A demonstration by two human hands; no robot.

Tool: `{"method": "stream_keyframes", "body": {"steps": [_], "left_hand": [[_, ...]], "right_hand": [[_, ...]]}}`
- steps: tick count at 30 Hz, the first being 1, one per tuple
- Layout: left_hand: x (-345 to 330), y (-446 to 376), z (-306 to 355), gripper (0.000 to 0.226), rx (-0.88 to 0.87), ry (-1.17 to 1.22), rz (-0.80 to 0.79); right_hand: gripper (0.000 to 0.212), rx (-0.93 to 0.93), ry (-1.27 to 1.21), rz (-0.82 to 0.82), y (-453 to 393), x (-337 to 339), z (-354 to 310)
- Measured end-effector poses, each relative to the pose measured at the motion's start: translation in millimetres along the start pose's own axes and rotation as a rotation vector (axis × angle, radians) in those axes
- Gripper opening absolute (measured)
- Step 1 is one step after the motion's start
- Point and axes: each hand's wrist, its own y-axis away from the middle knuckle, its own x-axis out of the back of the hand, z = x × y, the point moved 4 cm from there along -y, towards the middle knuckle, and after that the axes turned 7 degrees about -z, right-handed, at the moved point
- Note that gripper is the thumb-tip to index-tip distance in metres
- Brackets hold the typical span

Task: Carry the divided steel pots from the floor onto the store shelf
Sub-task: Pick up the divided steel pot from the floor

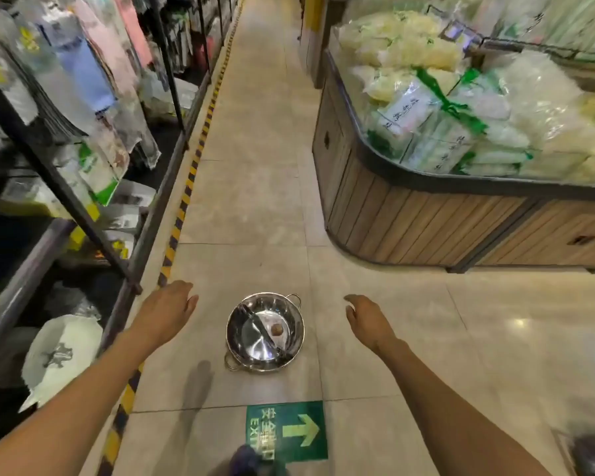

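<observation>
A shiny divided steel pot (265,333) sits on the tiled aisle floor, with a curved divider across its bowl and a small loop handle at each end. A small round brown sticker lies inside it. My left hand (167,309) hovers to the pot's left, fingers apart and empty. To the pot's right is my right hand (366,319), also empty with fingers spread. Neither hand touches the pot. The store shelf (141,235) runs along the left side of the aisle.
The dark metal shelf is packed with bagged goods, and a white bag (61,355) sits at its base. A yellow-black hazard strip (186,190) edges the floor there. A wooden display bin (409,221) of packaged noodles stands at right. A green exit arrow sticker (287,431) marks the floor.
</observation>
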Motion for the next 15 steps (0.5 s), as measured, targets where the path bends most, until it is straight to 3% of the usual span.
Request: {"method": "stream_keyframes", "body": {"steps": [4, 15], "left_hand": [[-82, -84, -28, 0.043, 0.016, 0.05, -0.066], [-424, -299, -94, 0.051, 0.06, 0.236, -0.087]], "right_hand": [[0.039, -0.018, -0.003, -0.038, -96, -66, 26], [0.044, -0.021, -0.077, -0.069, -335, -347, 161]]}}
